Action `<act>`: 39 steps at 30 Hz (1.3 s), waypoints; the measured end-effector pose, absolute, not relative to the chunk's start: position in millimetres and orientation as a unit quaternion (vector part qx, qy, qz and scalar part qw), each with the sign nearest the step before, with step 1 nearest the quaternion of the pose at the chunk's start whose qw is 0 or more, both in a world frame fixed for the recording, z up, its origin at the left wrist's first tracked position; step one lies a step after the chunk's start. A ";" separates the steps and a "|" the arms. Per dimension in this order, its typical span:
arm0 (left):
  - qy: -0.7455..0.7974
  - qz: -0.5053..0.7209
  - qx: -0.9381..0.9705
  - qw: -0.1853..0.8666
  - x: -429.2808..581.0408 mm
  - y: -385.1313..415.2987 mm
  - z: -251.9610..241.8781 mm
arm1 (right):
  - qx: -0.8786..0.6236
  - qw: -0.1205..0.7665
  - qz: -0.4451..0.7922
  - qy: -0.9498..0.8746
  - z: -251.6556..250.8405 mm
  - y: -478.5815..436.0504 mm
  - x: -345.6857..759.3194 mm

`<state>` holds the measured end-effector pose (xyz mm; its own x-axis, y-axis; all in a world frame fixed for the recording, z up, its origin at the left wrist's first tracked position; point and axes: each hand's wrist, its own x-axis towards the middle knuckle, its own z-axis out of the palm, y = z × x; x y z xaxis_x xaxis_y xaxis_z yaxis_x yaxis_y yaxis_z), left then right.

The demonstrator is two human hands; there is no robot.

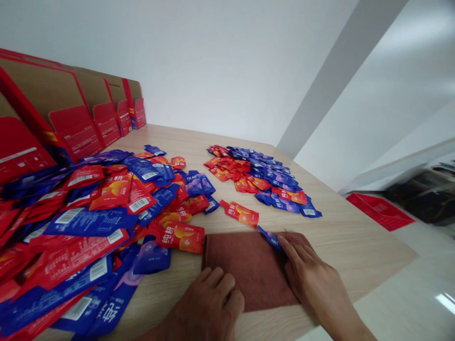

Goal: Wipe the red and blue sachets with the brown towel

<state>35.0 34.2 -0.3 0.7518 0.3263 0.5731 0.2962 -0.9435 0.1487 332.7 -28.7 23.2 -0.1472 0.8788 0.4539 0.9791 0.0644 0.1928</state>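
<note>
A folded brown cloth (249, 270) lies on the table in front of me. My left hand (209, 303) rests on its lower left corner with the fingers curled in; whatever may be under them is hidden. At the cloth's upper right, my right hand (309, 272) has its fingers over a small blue pouch (270, 237), whose narrow end sticks out to the left. Just beyond the cloth lies a single red-orange pouch (241, 214). Another orange pouch (183, 237) touches or nearly touches the cloth's left edge.
A large mixed heap of red and blue pouches (92, 222) spreads over the left side. Farther back on the right is a smaller pile of pouches (256, 173). Open red cardboard boxes (76, 128) line the back left. A red crate (380, 210) stands beyond the table's right edge.
</note>
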 end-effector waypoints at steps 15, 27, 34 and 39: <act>0.165 0.311 0.935 0.036 36.5 34.1 -5.0 | -0.616 0.178 0.006 -0.767 43.3 -25.0 269.6; 0.162 0.309 0.936 0.030 38.5 34.8 -3.2 | -0.659 0.155 -0.012 -0.736 53.3 -2.5 301.7; 0.170 0.316 0.933 0.003 39.2 34.2 -3.1 | -0.511 0.188 0.104 -0.832 99.0 49.9 252.6; 0.167 0.326 0.930 -0.033 38.6 35.6 -13.0 | -0.369 0.154 0.117 -0.909 99.4 97.3 210.3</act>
